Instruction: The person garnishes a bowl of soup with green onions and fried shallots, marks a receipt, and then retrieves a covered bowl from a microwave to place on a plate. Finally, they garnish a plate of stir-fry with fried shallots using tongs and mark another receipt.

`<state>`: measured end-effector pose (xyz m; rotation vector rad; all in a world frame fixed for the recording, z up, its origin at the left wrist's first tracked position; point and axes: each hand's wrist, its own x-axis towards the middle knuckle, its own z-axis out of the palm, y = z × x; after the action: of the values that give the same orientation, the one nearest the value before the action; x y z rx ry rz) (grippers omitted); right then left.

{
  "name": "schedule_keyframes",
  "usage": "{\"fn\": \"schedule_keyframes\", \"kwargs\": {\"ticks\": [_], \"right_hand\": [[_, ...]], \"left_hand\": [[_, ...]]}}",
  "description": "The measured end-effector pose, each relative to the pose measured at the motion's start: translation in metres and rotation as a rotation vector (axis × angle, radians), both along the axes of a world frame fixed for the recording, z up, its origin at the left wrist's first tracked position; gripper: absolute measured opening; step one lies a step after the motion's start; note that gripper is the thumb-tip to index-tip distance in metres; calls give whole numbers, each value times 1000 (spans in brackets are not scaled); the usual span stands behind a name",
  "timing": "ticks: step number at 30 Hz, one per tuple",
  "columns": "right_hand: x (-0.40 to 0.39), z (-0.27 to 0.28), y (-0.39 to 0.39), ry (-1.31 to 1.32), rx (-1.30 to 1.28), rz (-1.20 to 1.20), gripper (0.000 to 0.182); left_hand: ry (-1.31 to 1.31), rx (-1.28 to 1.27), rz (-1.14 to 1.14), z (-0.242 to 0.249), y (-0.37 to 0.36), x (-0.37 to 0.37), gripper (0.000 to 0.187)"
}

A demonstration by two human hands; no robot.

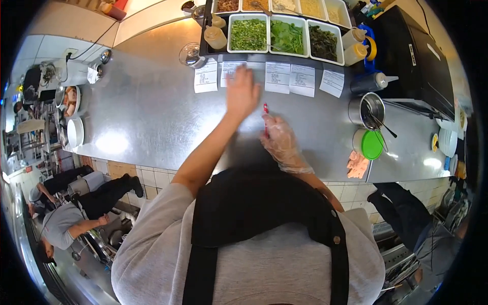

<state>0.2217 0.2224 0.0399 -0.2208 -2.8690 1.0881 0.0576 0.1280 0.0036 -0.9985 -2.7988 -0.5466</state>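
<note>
My bare left hand (242, 95) reaches forward over the steel counter, fingers stretched out and overlapping a printed order slip (230, 67). Other slips hang in a row beside it: one slip (206, 77) to the left, a slip (277, 78) and another slip (302, 80) to the right, and one farther right (332, 83). In a clear plastic glove, my right hand (281, 140) is closed round a red pen (266, 108), whose end points up toward the slips.
Behind the slips stand trays of chopped green onion (248, 34), leafy greens (287, 36) and dark greens (324, 42), with squeeze bottles (215, 37) beside them. A metal pot (371, 109) and green-lidded tub (372, 145) are at right. White bowls (75, 132) sit left. People work on both sides.
</note>
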Motion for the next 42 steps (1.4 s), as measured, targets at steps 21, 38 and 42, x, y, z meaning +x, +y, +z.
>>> {"fn": "schedule_keyframes", "kwargs": {"ticks": [21,38,42], "right_hand": [[96,-11,72,36,138,-448,42],[86,-3,109,9,358,-594,39],[74,5,113,-175,414,-619,40]], "left_hand": [[22,9,-149,-14,-21,7,46],[11,94,87,-13,-55,2,59],[-11,-14,183,-24,-94,-19,61]]}}
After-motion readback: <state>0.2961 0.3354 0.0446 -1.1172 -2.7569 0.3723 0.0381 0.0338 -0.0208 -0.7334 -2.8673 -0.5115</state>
